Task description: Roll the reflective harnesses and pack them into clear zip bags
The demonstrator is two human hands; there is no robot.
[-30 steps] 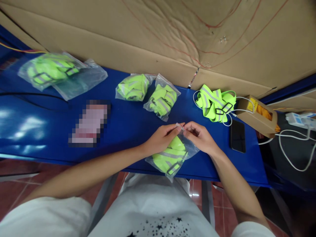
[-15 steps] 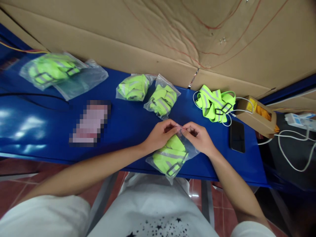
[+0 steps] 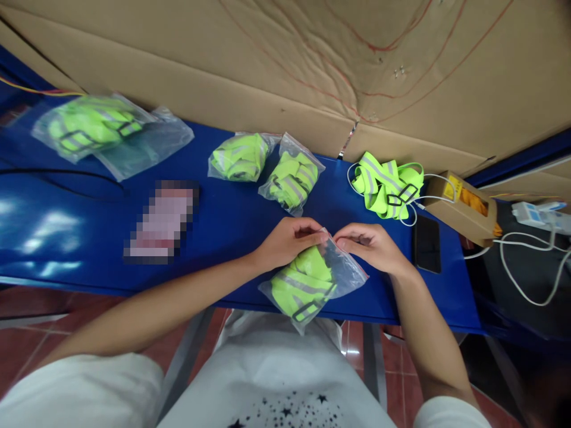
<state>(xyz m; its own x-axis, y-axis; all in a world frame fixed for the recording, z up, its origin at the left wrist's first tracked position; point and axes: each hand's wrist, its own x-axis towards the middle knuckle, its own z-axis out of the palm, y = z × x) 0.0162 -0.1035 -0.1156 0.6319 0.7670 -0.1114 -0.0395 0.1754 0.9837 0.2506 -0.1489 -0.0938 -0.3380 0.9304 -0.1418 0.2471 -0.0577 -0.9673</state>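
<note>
My left grip (image 3: 288,242) is pinched on an upper corner of the clear bag (image 3: 350,273); my right grip (image 3: 372,245) meets its red-lined edge, closure undetermined. That edge slants rightward, toward my body. The yellow-green strap (image 3: 301,279) inside lies bodyward, nearer the left. Bag bottom overlaps the worktop's (image 3: 232,238) front edge; room extends leftward.

From my remote view, I can read no words, numbers or brands. A yellow label (image 3: 449,189) on the small cardboard box (image 3: 455,216) at the right bears dark marks too small for me to make out. A pixelated rectangle (image 3: 163,223) at the left is masked beyond reading. Black stars (image 3: 286,411) are printed on the pale shirt (image 3: 267,359).
</note>
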